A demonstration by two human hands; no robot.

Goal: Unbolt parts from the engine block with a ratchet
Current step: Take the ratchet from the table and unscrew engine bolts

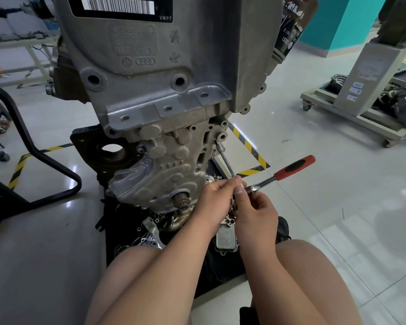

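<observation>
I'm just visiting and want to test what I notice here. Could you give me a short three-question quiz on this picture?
1. True or false: the ratchet's red-and-black handle is free of both hands.
2. Where does the far end of the extension bar sit? A) at the right edge of the engine block B) in the toothed shaft C) on the floor
3. Fill in: the left hand and right hand meet at the ratchet's ____.

Key: 1 true; 2 A; 3 head. The fingers hide the head's detail.
</observation>
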